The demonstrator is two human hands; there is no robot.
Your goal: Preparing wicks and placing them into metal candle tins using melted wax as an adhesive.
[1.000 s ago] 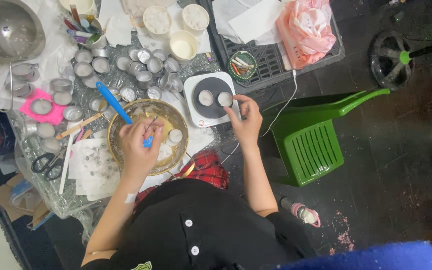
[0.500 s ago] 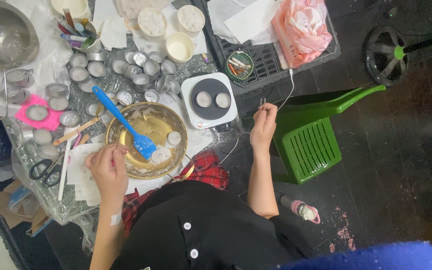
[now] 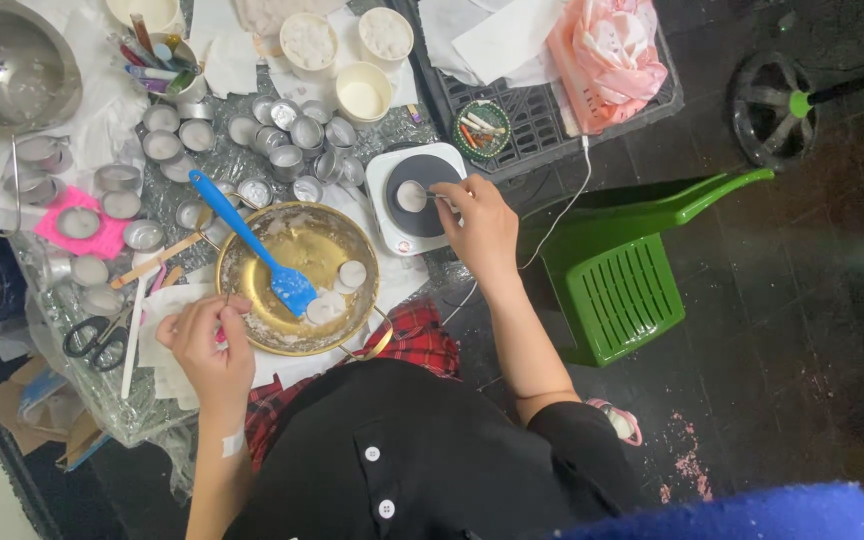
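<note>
The right hand (image 3: 480,222) pinches a thin metal tool whose tip touches a small round tin (image 3: 411,196) sitting on the dark disc of a white hot plate (image 3: 398,228). The left hand (image 3: 204,340) curls at the rim of a shallow brass bowl (image 3: 297,240), fingers closed on something small. A blue rubbery brush (image 3: 252,245) lies across the bowl.

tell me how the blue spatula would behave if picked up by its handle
The spatula looks like light plastic with a probably stiff handle. Its head, lying in the gold bowl, may flex and carry waxy residue, so likely slippery there.
</note>
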